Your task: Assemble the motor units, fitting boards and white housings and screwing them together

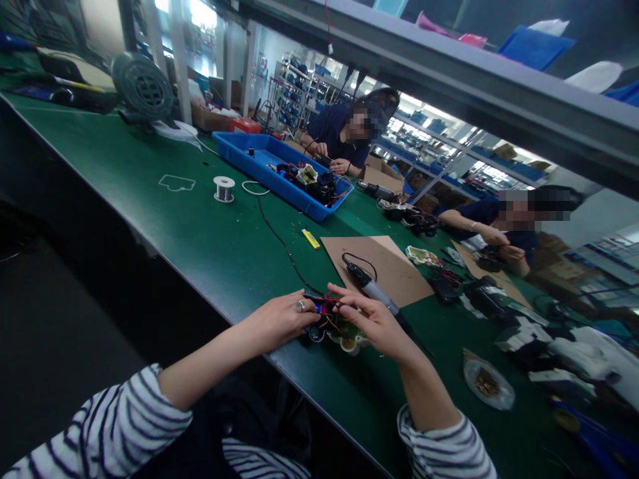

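My left hand (279, 319), with a ring on one finger, and my right hand (372, 319) meet at the near edge of the green bench (200, 226). Both pinch a small electronic assembly (332, 319) with red and black wires and a circuit board partly hidden under my fingers. A soldering iron (372, 286) lies just beyond my right hand on a brown cardboard sheet (399, 266), its black cable running left across the bench.
A blue tray (244, 156) of wired parts, a solder spool (224, 189) and a yellow item (310, 239) lie further back. A fan (142, 86) stands at the far left. Two other people work across the bench. Loose parts and a plastic bag (486, 382) crowd the right.
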A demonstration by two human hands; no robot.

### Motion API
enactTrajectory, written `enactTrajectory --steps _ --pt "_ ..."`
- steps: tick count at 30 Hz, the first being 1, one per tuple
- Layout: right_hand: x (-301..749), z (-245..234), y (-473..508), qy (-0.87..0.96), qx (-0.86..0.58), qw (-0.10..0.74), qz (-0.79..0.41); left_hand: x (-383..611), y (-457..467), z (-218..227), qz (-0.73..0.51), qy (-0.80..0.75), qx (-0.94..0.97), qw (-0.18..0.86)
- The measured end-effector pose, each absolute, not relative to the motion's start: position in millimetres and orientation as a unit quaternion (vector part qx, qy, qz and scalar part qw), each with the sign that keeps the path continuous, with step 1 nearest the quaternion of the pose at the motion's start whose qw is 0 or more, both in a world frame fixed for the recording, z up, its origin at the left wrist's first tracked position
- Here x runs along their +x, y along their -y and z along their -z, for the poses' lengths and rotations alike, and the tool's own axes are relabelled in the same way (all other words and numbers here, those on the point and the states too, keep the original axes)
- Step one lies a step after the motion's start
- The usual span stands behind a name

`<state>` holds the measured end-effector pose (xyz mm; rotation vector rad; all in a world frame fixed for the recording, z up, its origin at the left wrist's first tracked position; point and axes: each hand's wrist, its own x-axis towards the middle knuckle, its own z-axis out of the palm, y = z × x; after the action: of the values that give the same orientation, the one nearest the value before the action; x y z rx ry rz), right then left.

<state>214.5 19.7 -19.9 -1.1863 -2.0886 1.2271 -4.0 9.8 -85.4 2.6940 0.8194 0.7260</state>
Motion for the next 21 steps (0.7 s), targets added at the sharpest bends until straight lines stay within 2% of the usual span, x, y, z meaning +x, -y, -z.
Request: enactTrajectory --steps 8,14,16,21 --pt "173.1 19.5 -25.0 0.791 -0.377 0.22 -0.429 -3.1 -16.4 90.8 -0.27 -0.254 0.921 0.121" --pt "179.1 24.4 -35.3 0.784 -0.42 0.218 -0.403 -4.8 -16.1 89.5 -0.279 -0.249 0.916 0.143" --pt "187.0 25.9 -32.2 0.793 -0.444 0.202 -0.365 -6.2 -16.9 90.6 -0.3 -0.234 0.91 0.162" --pt "196.5 34.5 -20.2 0.861 -0.448 0.159 -0.181 -8.1 -18.0 98.9 -0.347 -0.221 0.889 0.199"
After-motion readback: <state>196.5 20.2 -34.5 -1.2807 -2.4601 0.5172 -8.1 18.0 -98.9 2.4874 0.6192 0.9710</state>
